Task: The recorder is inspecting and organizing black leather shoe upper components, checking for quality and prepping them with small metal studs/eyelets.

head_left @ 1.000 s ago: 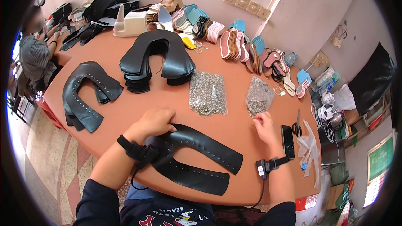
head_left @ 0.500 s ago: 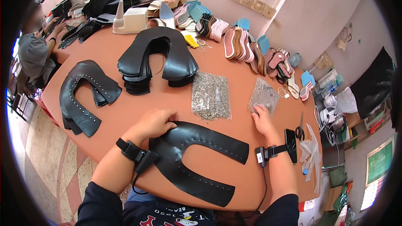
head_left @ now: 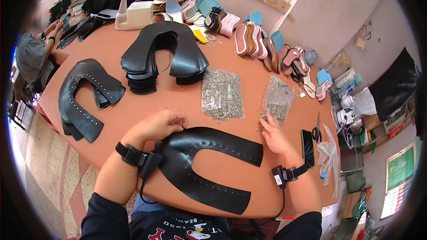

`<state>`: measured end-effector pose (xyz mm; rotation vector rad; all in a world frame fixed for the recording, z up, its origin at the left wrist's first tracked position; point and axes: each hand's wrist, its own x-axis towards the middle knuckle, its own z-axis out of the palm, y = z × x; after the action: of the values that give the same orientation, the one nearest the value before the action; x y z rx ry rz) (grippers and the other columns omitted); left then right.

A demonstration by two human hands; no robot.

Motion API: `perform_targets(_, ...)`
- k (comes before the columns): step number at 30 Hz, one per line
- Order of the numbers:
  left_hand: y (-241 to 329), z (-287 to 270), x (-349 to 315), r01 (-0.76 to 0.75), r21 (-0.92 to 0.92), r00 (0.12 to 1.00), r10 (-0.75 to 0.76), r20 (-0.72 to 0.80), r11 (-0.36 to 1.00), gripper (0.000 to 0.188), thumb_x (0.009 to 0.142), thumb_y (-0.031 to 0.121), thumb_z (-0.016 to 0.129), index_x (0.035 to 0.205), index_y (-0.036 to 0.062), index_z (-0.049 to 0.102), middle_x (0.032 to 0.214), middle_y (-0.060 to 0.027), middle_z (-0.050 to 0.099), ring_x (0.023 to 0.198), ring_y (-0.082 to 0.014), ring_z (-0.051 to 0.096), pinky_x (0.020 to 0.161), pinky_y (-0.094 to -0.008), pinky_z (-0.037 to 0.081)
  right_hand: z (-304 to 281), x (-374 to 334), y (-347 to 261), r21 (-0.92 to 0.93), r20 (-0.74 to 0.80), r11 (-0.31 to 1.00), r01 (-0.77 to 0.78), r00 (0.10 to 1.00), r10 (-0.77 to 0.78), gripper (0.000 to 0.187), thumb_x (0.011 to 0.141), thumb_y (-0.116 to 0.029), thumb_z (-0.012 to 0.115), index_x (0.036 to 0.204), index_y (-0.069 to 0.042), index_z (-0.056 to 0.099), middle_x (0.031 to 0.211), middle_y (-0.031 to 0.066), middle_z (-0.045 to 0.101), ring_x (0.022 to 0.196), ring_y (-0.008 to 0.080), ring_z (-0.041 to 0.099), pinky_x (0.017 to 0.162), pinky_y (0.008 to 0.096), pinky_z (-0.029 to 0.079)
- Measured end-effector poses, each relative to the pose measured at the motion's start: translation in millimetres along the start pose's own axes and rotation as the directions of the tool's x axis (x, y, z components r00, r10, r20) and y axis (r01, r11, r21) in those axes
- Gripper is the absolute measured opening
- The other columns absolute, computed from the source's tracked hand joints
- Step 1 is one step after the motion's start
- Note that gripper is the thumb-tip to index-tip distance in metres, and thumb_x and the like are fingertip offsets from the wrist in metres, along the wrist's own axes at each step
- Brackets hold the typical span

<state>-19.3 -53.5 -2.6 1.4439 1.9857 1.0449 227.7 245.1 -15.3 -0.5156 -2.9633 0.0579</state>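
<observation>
A black U-shaped leather piece (head_left: 178, 169) lies on the table before me, its open end to the right, with rows of small studs along its inner edge. My left hand (head_left: 162, 124) is curled closed beside the piece's upper left edge; whatever its fingertips may hold is too small to make out. Farther right, my right hand (head_left: 275, 135) rests with fingers extended and slightly apart over a few loose metal studs (head_left: 260, 129). Those lie at the mouth of a clear bag of studs (head_left: 278, 100). Left of it is a fuller clear bag of studs (head_left: 221, 93).
A stack of black U-shaped pieces (head_left: 165, 35) stands farther back, with studded ones (head_left: 84, 102) to its left. Scissors (head_left: 316, 131), a phone (head_left: 307, 147) and clear plastic strips (head_left: 328, 151) lie at right. Bundled insoles (head_left: 251, 40) line the wall. A person (head_left: 33, 55) sits far left.
My right hand has drawn back slightly from the bag, and loose studs now show by its fingers. The left hand has shifted a little up and left. The whole view has tilted slightly.
</observation>
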Motion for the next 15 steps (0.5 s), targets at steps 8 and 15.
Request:
perform_targets(8, -2.8, -10.9, -6.5, 0.033, 0.022, 0.999, -0.033, 0.01, 0.999, 0.012, 0.075, 0.004, 0.064, 0.087, 0.0049, 0.064, 0.082, -0.009, 0.06, 0.076, -0.0241, 0.059, 0.068, -0.0336, 0.047, -61.7, 67.5, -40.5, 0.084, 0.157, 0.995, -0.053, 0.987, 0.039, 0.019, 0.081, -0.01, 0.059, 0.095, -0.001, 0.066, 0.102, 0.016, 0.063, 0.099, 0.0367, 0.056, 0.086, 0.041, 0.045)
perform_targets(15, -3.9, -4.4, -2.6, 0.0, 0.038, 1.0, 0.0, -0.006, 0.999, 0.015, 0.074, 0.004, 0.065, 0.089, 0.0044, 0.063, 0.086, -0.0111, 0.062, 0.083, -0.0288, 0.06, 0.073, -0.0365, 0.047, 3.0, 135.7, 2.1, -0.634, 0.042, 0.773, 0.01, 0.999, 0.021, 0.022, 0.082, -0.017, 0.053, 0.09, -0.008, 0.071, 0.09, 0.0069, 0.065, 0.096, 0.0236, 0.054, 0.082, 0.0363, 0.041)
